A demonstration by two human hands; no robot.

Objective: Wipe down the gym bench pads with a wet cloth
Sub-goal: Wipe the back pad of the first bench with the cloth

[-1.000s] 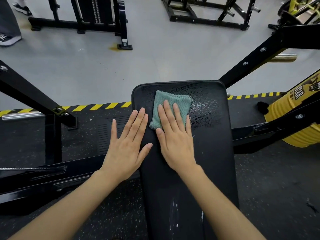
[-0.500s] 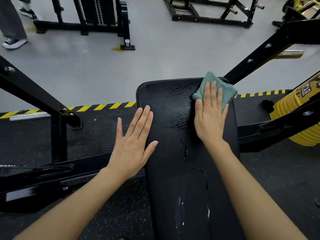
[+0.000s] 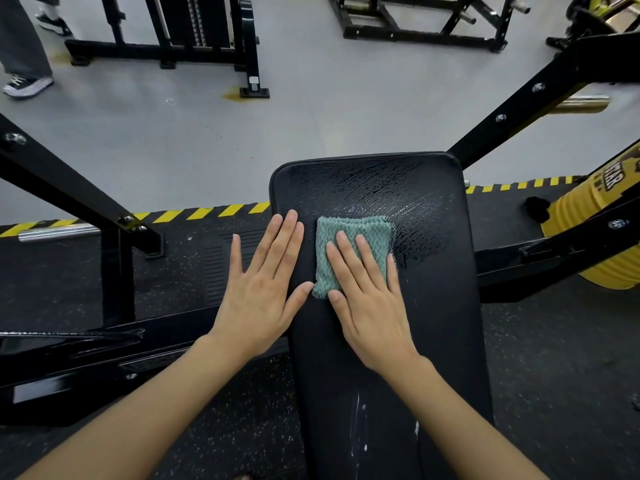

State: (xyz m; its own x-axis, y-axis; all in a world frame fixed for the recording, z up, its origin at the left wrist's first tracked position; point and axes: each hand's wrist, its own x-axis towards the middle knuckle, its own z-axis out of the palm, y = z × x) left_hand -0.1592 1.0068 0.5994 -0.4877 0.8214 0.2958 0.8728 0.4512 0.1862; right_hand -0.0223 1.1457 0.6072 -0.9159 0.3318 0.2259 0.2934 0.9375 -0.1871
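**Flat palm presses wet cloth to gym bench pad**

A folded teal cloth (image 3: 353, 237), its weave ribbed and its edges stacked in layers, lies on the far half of a black bench pad (image 3: 433, 306), left of the pad's centre line. The person's right hand (image 3: 370, 306) lies flat on it, fingers straight and slightly spread, pressing rather than clutching; the far edge and left side of the cloth show beyond the fingertips. The left hand (image 3: 259, 292) lies equally flat and grasps nothing. It rests across the pad's left edge, with the thumb tip just beside the cloth's near-left corner.

Wet streaks (image 3: 398, 195) sweep in arcs across the pad's far end and glisten to the right of the cloth. Nearer the camera the pad is dull, with thin white marks (image 3: 356, 420) running lengthwise.

Black steel beams (image 3: 69, 188) of the bench frame angle away on both sides, each with a chrome bar sleeve (image 3: 59, 232) behind it. Yellow ribbed weight plates (image 3: 585, 206) with black lettering sit at the right, partly behind the frame. The bench stands on black speckled rubber matting (image 3: 554, 341), edged with yellow-and-black hazard tape (image 3: 201, 213) where it meets the grey floor (image 3: 311, 98). Beyond are a weight-stack machine (image 3: 194, 26), a low black rack (image 3: 415, 26) and, at upper left, another person's trouser leg and sneaker (image 3: 26, 85).
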